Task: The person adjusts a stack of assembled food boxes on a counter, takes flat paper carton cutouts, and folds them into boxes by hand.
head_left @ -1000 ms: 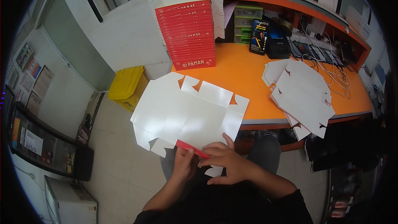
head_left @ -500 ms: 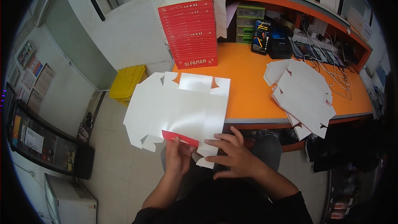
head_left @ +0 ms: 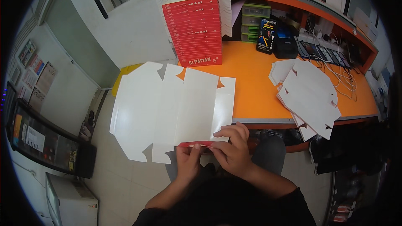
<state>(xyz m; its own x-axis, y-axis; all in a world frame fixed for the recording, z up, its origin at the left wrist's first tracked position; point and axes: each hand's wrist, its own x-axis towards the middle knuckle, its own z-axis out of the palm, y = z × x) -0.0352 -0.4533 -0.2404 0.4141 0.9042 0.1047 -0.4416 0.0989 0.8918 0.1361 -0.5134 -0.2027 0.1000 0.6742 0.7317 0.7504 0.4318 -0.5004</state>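
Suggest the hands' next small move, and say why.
Probably crease the red flap along its fold: it is turned up at the near edge of the white cardboard blank, pinched by the left hand, the right hand at its right end.

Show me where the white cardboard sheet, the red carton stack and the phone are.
White cardboard sheet (head_left: 168, 111): head view, middle of its flat face.
Red carton stack (head_left: 193, 32): head view, its red front.
Phone (head_left: 266, 36): head view, its lit screen.

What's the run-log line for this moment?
left hand: pinching red flap of white blank | right hand: touching flap's right end | blank: largely flat | red stack: on orange desk
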